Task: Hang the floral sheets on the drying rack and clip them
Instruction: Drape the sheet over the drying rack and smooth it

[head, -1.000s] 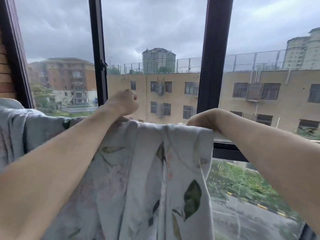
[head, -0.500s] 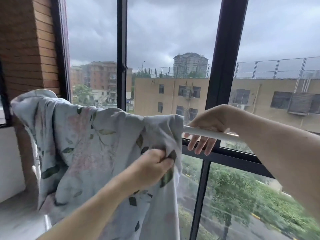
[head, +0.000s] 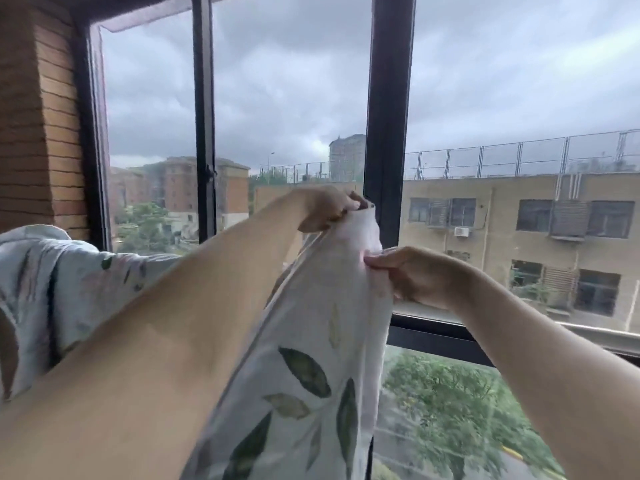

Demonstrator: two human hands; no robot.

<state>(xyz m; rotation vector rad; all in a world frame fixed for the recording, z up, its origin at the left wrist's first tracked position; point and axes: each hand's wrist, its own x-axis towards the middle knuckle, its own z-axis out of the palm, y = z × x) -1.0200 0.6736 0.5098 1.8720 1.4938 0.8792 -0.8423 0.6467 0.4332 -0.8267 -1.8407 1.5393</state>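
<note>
**Sheet edge held up for spreading along the rail**

The fingers of the left hand [head: 329,209] are curled tight on the top corner of the floral sheet [head: 311,358], lifting it in front of the dark window frame [head: 388,133]. The fingers of the right hand [head: 412,275] pinch the same edge just below and to the right. The sheet hangs down between both forearms; its remaining bulk lies bunched at the left, near the brick wall [head: 34,133].

Step in hand, judged: opening out the edge to hang it. The next move calls for drawing the edge flat along the rack rail [head: 595,332], visible at lower right, then clipping.

Count: one sheet visible, two hands, no clips in view.
</note>
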